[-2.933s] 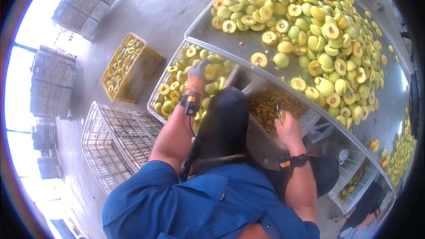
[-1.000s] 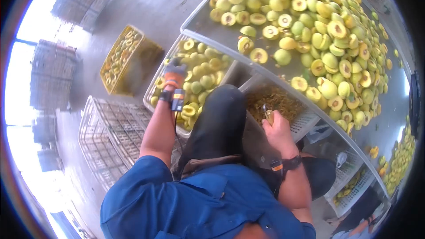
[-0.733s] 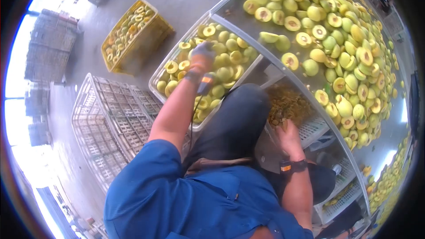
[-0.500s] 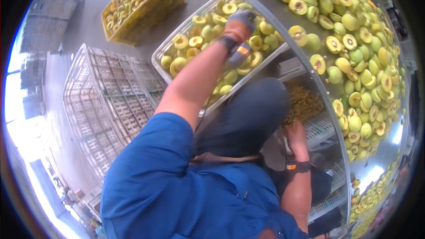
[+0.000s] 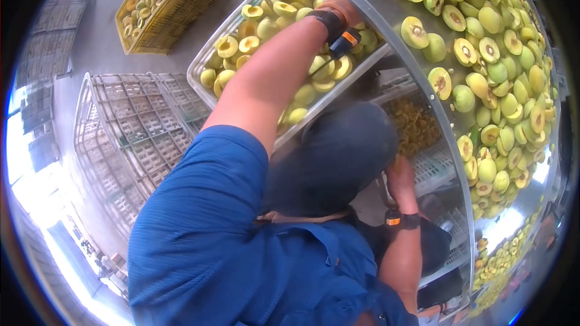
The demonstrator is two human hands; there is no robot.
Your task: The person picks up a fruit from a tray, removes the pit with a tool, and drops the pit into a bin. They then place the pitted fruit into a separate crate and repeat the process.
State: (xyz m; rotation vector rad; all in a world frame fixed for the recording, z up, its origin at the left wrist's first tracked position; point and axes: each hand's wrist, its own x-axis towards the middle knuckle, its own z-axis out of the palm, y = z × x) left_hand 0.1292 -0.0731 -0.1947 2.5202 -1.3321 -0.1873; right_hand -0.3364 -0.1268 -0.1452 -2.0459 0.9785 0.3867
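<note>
My left hand (image 5: 341, 7), in a grey and orange glove, reaches into the far side of a white crate (image 5: 194, 78) of halved yellow-green fruit (image 5: 249, 44). Its fingers are hidden beside the metal table edge. A black strap with a small device is at that wrist. Bare, my right hand (image 5: 401, 180) is low beside my knee, just below a heap of brown pieces (image 5: 414, 127) under the table. Its fingers look closed round something too small to make out.
A metal table (image 5: 386, 31) on the right bears many whole and halved fruits (image 5: 501, 84). A yellow crate (image 5: 175, 15) of halves stands at the upper left. Empty white crates (image 5: 136, 115) lie at the left. Slatted white crates (image 5: 432, 169) sit under the table.
My left hand has moved further towards the table edge, its glove now largely hidden. My right hand has shifted slightly down. The whole view has shifted a little.
</note>
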